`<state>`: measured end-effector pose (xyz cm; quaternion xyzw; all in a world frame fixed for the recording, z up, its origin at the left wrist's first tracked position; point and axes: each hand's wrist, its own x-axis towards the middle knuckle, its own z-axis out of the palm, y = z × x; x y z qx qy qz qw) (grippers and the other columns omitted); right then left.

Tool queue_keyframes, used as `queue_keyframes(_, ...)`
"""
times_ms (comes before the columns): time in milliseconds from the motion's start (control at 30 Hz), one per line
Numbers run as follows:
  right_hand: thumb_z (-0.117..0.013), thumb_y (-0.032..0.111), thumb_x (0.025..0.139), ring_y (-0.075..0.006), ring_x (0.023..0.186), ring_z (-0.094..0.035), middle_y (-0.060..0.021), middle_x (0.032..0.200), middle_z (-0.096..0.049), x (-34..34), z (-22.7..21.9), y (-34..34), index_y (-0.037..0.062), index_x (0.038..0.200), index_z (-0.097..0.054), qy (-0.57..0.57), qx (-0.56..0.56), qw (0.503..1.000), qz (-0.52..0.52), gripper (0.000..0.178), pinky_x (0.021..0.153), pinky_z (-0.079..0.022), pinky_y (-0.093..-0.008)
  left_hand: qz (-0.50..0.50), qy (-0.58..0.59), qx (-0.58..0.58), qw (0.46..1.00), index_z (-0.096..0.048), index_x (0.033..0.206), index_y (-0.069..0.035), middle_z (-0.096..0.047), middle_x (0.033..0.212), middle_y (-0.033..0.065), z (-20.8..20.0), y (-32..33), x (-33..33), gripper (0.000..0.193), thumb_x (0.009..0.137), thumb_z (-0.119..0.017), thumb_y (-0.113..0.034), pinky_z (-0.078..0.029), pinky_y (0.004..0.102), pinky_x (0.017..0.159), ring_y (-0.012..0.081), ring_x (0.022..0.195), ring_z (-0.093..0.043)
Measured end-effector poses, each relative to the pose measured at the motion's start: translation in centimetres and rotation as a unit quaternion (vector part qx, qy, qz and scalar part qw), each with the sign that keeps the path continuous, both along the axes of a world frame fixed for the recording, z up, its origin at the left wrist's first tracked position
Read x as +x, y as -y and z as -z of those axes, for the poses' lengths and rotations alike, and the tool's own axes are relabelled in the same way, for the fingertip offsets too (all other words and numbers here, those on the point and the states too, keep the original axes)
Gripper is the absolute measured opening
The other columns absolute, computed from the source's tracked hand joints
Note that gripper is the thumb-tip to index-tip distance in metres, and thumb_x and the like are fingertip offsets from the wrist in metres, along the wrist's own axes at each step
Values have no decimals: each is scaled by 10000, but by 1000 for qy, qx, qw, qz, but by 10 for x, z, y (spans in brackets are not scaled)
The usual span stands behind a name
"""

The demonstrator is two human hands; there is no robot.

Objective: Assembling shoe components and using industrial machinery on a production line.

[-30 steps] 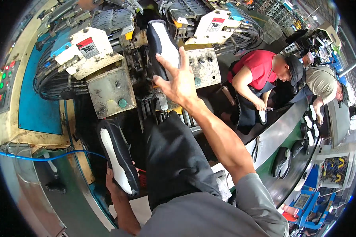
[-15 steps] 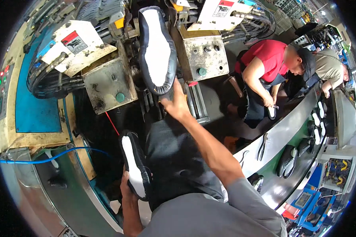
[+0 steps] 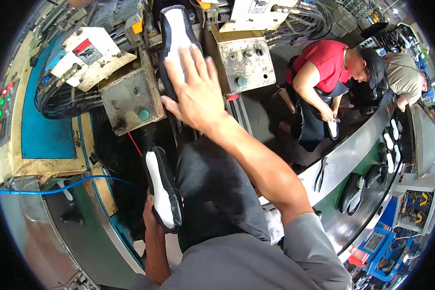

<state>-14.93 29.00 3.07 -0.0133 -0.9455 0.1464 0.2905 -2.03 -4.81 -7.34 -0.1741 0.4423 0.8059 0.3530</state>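
Observation:
A black shoe upper with a white sole side sits bottom-up at the machine in front of me. My right hand lies on its white bottom, fingers stretched out and palm down, hiding the near end. Low on the left, beside my thigh, my left hand grips a second black shoe upper, also with its white underside up. The left fingers wrap behind that upper and are partly hidden.
Two grimy control boxes with green buttons flank the front shoe. A blue hose crosses on the left. At right, a green conveyor carries several shoes; pincers lie on its metal edge. A person in red handles a shoe.
My right hand has moved from under the near end of the front shoe onto its white bottom and opened flat. That shoe sits slightly farther left. The left hand still holds its shoe.

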Motion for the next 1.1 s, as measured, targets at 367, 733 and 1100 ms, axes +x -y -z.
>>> queue_keyframes(367, -836, 328, 876, -568, 1599, -252, -344, 1686, -338, -28, 3, 5, 45, 1595, -501, 6, 12, 1000, 11, 843, 1246, -403, -630, 64, -129, -5, 990, -244, 1755, -64, -547, 1591, 213, -34, -26, 2, 1036, 831, -642, -309, -556, 467, 1131, 355, 1379, -637)
queue_keyframes(733, -850, 326, 873, -495, 1605, -307, -300, 1661, -427, -139, -19, -31, 44, 1564, -543, 37, -10, 999, 10, 807, 1212, -459, -620, 133, -241, -113, 955, -212, 1764, -19, -375, 1745, 177, -63, -82, -52, 1105, 757, -640, -180, -300, 413, 1311, 295, 1586, -420)
queue_keyframes(1100, -824, 308, 913, -481, 1559, -385, -290, 1629, -470, -134, -21, -45, 62, 1563, -560, 48, 84, 994, 56, 743, 1231, -446, -546, 125, -231, -133, 956, -213, 1766, -42, -423, 1707, 206, -51, -83, -59, 1130, 754, -681, -225, -401, 441, 1268, 322, 1536, -493)
